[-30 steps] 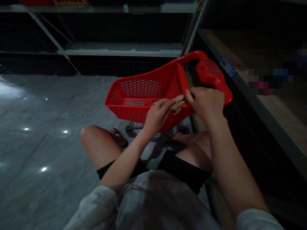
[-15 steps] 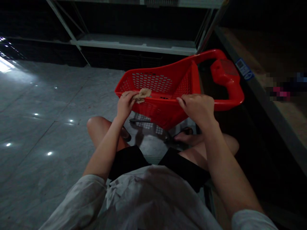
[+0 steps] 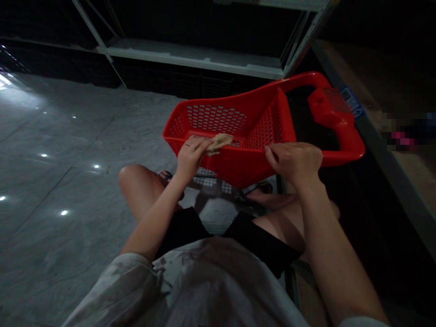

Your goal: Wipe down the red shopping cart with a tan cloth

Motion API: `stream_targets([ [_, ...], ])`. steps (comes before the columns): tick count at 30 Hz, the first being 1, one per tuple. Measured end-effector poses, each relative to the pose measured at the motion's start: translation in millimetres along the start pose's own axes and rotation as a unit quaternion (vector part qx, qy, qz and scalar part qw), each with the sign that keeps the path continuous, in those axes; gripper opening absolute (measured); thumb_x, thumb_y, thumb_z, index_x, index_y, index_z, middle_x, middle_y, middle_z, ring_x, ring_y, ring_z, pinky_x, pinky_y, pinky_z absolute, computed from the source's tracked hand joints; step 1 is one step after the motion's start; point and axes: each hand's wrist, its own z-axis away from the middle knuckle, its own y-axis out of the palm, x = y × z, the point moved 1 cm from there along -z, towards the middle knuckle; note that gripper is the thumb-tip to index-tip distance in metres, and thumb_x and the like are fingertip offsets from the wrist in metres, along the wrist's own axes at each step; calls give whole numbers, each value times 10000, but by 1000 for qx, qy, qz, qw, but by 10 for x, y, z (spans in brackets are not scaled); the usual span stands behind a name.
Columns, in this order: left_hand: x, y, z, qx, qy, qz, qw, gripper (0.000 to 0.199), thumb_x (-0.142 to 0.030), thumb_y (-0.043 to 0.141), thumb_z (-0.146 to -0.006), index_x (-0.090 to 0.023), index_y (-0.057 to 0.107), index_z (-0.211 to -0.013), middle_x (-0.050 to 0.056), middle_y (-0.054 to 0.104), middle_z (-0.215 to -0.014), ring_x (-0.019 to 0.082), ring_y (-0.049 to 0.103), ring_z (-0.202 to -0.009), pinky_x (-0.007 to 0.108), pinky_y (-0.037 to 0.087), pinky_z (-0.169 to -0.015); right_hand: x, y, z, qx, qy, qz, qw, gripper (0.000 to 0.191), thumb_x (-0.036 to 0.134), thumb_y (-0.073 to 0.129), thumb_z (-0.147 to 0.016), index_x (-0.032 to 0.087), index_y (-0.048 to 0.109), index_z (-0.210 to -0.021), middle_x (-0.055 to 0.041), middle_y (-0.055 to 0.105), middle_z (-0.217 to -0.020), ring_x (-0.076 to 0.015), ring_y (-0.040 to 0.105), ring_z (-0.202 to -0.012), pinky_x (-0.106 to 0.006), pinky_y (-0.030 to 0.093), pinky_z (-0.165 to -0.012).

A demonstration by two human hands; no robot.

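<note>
A red plastic shopping cart (image 3: 235, 163) with perforated basket walls stands in front of my knees, its handle to the right. My left hand (image 3: 193, 154) is closed on a crumpled beige cloth (image 3: 220, 142) at the near rim of the basket. Part of the cloth sticks out past my fingers over the rim. Farther right along the same rim, my right hand (image 3: 296, 161) is closed around the edge, thumb toward the basket.
A pale metal shelf rack (image 3: 197, 61) runs behind the cart, with dark crates (image 3: 216, 86) under it. At the right is a ledge (image 3: 378, 136) with a blue label (image 3: 352, 102). Grey tiled floor (image 3: 78, 136) spreads to the left.
My left hand has slid right along the near rim with the cloth. The cart and my right hand sit slightly farther right in view, as the view has also shifted.
</note>
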Motion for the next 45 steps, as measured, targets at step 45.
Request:
stream_targets([
  [45,197,937,493,-294,-593,67,746,323,-178,585,-938,-160,740,-1220,111,761,-1231,230,700,-1186,316,520,-1033,491,19,-366,79,-13,-42,996,524,392,314,-1005,116,759,-1032,-216,767,-883,-334,696,-837,-401,394,-729],
])
